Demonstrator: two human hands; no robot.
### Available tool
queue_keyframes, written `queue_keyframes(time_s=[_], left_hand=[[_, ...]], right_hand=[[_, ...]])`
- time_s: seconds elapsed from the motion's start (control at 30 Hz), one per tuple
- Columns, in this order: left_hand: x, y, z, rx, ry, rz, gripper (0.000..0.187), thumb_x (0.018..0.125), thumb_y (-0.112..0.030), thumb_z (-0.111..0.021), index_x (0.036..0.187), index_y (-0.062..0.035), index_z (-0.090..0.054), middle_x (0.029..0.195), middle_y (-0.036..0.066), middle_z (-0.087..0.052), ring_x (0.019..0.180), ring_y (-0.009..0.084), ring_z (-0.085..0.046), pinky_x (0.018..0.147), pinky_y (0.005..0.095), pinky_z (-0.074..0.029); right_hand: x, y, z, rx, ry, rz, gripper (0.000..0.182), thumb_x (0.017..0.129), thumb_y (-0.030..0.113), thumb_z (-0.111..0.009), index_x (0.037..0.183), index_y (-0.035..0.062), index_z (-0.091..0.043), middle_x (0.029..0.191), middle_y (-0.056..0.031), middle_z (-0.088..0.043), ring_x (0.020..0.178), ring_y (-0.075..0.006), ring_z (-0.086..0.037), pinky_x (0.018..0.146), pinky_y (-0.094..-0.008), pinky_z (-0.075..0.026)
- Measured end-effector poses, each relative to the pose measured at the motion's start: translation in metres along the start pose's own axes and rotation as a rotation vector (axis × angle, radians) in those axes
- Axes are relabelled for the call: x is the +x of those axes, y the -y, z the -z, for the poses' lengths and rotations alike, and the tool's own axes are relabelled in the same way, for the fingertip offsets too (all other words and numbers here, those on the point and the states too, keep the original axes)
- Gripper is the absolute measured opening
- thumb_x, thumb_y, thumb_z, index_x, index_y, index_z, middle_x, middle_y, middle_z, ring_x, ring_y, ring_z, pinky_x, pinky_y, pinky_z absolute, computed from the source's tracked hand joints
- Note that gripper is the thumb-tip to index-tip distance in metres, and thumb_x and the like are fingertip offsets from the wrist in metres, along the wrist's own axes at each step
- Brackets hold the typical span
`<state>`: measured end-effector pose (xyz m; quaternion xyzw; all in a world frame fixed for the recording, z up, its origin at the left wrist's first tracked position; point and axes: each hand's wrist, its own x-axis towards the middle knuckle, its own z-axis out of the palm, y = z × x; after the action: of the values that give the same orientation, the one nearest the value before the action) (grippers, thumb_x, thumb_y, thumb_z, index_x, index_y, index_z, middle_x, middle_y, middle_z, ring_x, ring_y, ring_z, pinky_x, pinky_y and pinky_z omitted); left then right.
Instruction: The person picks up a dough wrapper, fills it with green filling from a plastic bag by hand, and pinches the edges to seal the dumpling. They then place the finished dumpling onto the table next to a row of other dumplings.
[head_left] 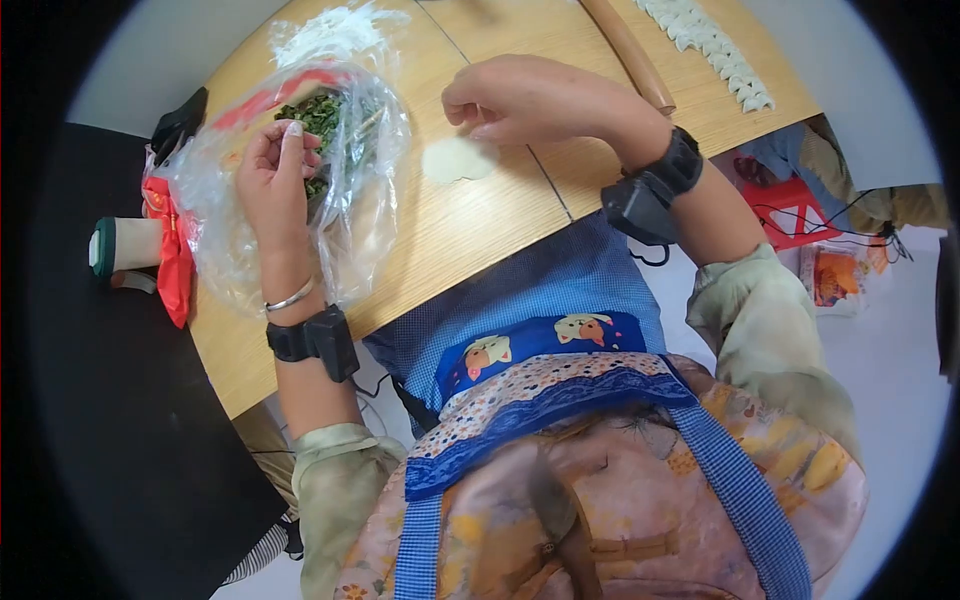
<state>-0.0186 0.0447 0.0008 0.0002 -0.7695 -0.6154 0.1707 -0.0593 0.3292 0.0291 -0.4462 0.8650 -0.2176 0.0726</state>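
My left hand (277, 178) hangs over a clear plastic bag (375, 225) that lies spread on the table with chopped greens (322, 118) in it. Its fingers are curled in with the thumb pressed on them; whatever may be between them is hidden. On the bare wood to the right of the bag lies a thin round dough wrapper (455, 160). Just beyond and above it is my right hand (525, 95), bent at the wrist, its fingers drawn together. I cannot make out anything in these fingers.
White flour (335, 35) lies on plastic at the back left. A wooden rolling pin (630, 58) and a row of folded dumplings (710, 50) are at the back right. A red bag (172, 255) and a green-and-cream cylinder (125, 247) stand by the left table edge.
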Motion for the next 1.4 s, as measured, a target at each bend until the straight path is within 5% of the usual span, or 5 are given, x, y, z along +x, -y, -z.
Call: queue_keyframes(time_s=[0.6,0.73,0.8,1.1,1.4], left_hand=[[-0.006,-0.011,-0.004,-0.025,0.006,-0.066,0.010,0.092,-0.012,-0.058,0.095,-0.0028,-0.061,0.080,0.002,-0.065,0.070,0.0054,-0.056,0.061,0.0183,-0.043],[-0.005,-0.010,-0.005,-0.001,0.049,-0.088,0.011,0.092,-0.012,-0.058,0.097,-0.0023,-0.061,0.081,0.002,-0.065,0.069,0.0055,-0.057,0.061,0.0183,-0.043],[-0.005,-0.009,-0.005,0.006,0.053,-0.100,0.012,0.092,-0.012,-0.058,0.097,-0.0021,-0.061,0.081,0.003,-0.065,0.069,0.0056,-0.057,0.061,0.0183,-0.043],[-0.012,-0.023,-0.011,-0.190,0.296,-0.066,0.022,0.090,-0.012,-0.060,0.110,-0.0017,-0.059,0.090,0.003,-0.064,0.070,0.0054,-0.055,0.060,0.0175,-0.042],[-0.009,-0.027,-0.002,-0.292,0.084,-0.018,0.010,0.094,-0.015,-0.057,0.094,-0.0046,-0.058,0.076,-0.002,-0.060,0.061,0.0029,-0.049,0.054,0.0177,-0.039]], right_hand=[[-0.009,-0.015,-0.028,0.367,-0.228,-0.060,0.008,0.078,0.008,-0.062,0.081,0.0014,-0.058,0.072,-0.0092,-0.059,0.068,-0.0196,-0.053,0.063,-0.0305,-0.042],[-0.009,-0.017,-0.015,0.314,-0.067,-0.137,0.011,0.080,0.009,-0.063,0.087,0.0014,-0.060,0.073,-0.0072,-0.059,0.071,-0.0157,-0.054,0.067,-0.0268,-0.043],[-0.005,-0.021,-0.013,0.440,-0.127,-0.052,0.010,0.085,0.011,-0.062,0.090,0.0030,-0.058,0.076,0.0017,-0.055,0.070,-0.0080,-0.049,0.062,-0.0236,-0.041],[0.050,0.020,-0.001,0.757,-0.102,0.118,0.013,0.088,0.016,-0.063,0.093,0.0044,-0.064,0.079,0.0012,-0.061,0.073,-0.0052,-0.056,0.063,-0.0206,-0.045],[0.124,0.040,-0.009,0.954,-0.145,0.197,0.018,0.092,0.019,-0.058,0.097,0.0031,-0.064,0.079,0.0023,-0.060,0.069,-0.0042,-0.053,0.061,-0.0206,-0.045]])
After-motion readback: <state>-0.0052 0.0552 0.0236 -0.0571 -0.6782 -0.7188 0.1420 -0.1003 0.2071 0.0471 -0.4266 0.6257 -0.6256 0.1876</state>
